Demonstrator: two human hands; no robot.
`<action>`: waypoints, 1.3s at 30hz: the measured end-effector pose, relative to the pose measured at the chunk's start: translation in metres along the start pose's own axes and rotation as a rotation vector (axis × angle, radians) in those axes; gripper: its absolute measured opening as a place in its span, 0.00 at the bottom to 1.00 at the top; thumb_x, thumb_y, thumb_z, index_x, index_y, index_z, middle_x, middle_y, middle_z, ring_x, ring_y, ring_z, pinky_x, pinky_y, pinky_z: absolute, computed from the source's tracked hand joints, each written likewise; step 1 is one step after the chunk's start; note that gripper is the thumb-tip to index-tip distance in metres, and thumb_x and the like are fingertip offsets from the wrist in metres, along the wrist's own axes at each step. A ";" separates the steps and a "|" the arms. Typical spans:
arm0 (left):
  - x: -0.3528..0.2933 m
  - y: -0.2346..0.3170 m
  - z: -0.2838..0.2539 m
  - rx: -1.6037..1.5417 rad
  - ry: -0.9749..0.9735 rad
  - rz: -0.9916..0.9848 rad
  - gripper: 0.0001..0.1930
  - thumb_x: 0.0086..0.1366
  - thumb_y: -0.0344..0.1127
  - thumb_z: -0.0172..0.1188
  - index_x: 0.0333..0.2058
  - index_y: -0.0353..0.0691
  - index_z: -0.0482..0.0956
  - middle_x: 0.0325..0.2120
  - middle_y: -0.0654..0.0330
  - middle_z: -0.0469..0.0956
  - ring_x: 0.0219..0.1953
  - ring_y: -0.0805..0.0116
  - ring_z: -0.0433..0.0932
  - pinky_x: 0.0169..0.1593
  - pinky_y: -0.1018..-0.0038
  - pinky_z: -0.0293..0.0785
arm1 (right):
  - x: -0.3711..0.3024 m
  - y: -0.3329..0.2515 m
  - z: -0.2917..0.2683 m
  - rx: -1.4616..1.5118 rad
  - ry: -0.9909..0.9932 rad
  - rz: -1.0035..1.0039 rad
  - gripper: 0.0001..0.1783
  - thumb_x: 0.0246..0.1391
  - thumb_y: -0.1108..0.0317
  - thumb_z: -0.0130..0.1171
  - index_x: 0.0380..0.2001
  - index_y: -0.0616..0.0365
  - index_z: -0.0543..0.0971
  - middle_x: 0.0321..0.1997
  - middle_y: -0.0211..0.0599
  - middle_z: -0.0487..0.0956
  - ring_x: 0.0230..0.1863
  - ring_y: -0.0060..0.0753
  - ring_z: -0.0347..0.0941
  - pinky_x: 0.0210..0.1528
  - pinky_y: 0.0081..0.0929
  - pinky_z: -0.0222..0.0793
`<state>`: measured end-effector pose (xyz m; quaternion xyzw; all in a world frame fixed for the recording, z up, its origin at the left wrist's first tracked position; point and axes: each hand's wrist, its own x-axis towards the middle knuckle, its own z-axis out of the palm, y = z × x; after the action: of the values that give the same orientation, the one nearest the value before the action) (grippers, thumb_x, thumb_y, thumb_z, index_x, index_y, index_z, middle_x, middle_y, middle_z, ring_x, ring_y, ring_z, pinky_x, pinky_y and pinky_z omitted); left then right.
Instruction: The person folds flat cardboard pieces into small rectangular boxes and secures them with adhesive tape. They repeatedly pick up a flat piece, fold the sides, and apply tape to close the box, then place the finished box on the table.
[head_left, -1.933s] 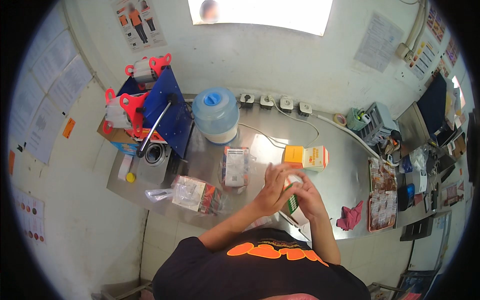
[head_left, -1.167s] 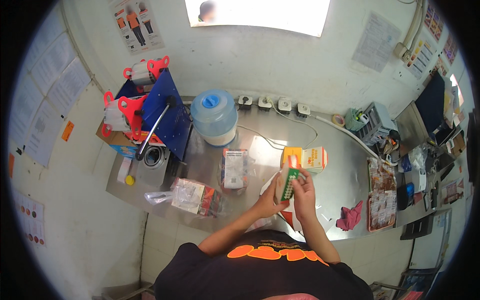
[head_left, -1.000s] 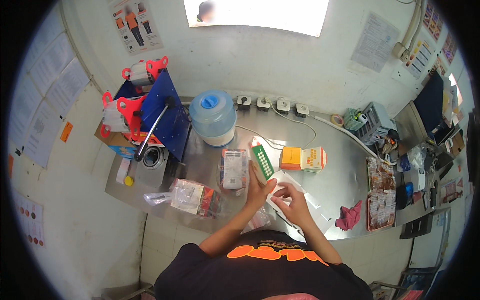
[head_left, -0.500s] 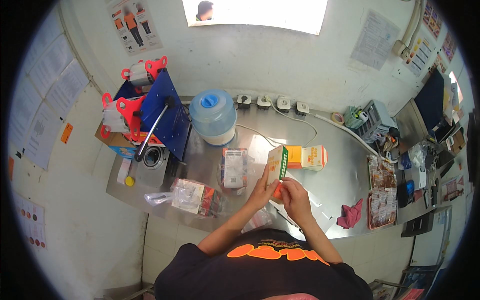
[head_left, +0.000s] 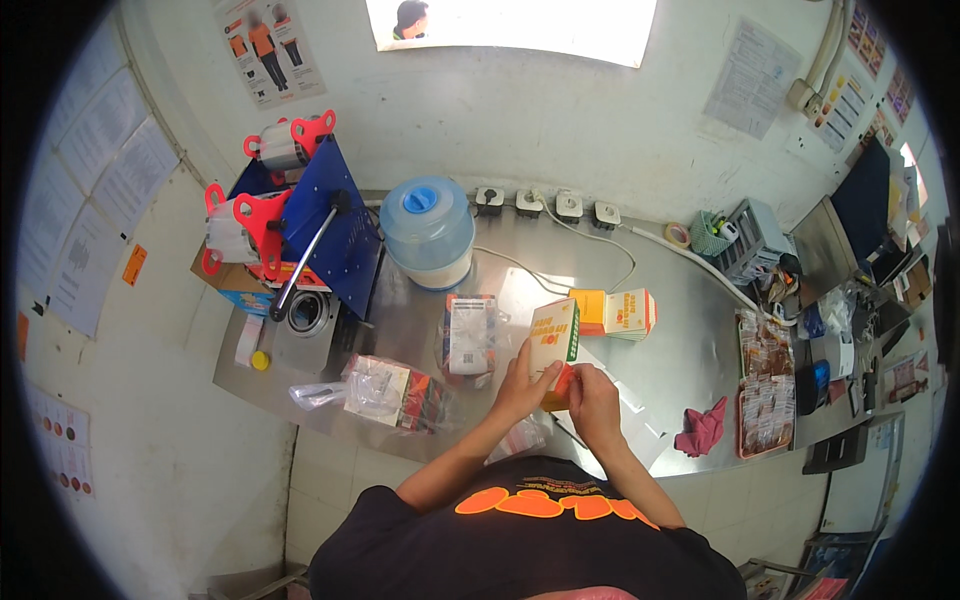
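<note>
A cream, orange and green paper carton [head_left: 552, 338] is held up in front of me, over the near middle of the steel table. My left hand [head_left: 520, 390] is closed on its left side, with the thumb across the lower face. The curled fingers of my right hand [head_left: 596, 405] pinch the lower right edge, by a reddish-orange patch; exactly what lies between the fingertips is hidden. Just beyond the held carton lie an orange flattened carton [head_left: 589, 309] and a stack of similar cream cartons [head_left: 628, 312].
Plastic-wrapped packs [head_left: 470, 338] and a clear-bagged pack [head_left: 385, 393] lie to the left. Behind them stand a blue water jug [head_left: 428, 235] and a blue sealing machine [head_left: 325, 230] with a lever. Rightward are a maroon cloth [head_left: 701, 428] and a tray of brown sachets [head_left: 766, 390].
The held carton has turned a little, so its cream face shows more broadly and its green side less. My right hand has shifted slightly right, its fingers more curled.
</note>
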<state>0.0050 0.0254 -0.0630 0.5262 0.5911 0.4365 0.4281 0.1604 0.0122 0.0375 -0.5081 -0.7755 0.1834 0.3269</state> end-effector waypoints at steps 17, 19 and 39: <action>-0.006 0.033 -0.016 -0.268 -0.191 -0.243 0.44 0.66 0.60 0.59 0.67 0.29 0.58 0.59 0.33 0.69 0.62 0.45 0.71 0.64 0.61 0.66 | 0.005 0.001 -0.007 0.238 -0.057 0.130 0.04 0.55 0.77 0.59 0.34 0.65 0.76 0.34 0.52 0.80 0.35 0.56 0.78 0.39 0.43 0.74; -0.002 0.027 -0.011 -0.124 -0.110 -0.136 0.45 0.67 0.60 0.59 0.67 0.28 0.58 0.59 0.34 0.69 0.62 0.46 0.71 0.64 0.62 0.66 | 0.005 -0.001 -0.005 0.177 0.017 0.088 0.04 0.55 0.77 0.59 0.34 0.65 0.76 0.34 0.51 0.80 0.36 0.52 0.79 0.41 0.42 0.74; -0.002 0.035 -0.040 -0.283 -0.247 0.078 0.44 0.66 0.54 0.63 0.70 0.33 0.53 0.62 0.45 0.67 0.63 0.57 0.69 0.64 0.65 0.67 | 0.014 0.017 -0.032 0.978 -0.355 0.521 0.16 0.61 0.71 0.63 0.49 0.58 0.71 0.37 0.40 0.84 0.41 0.25 0.79 0.50 0.26 0.69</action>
<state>-0.0244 0.0234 -0.0195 0.5329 0.4460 0.4634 0.5499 0.1900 0.0310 0.0544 -0.4334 -0.4931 0.6770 0.3327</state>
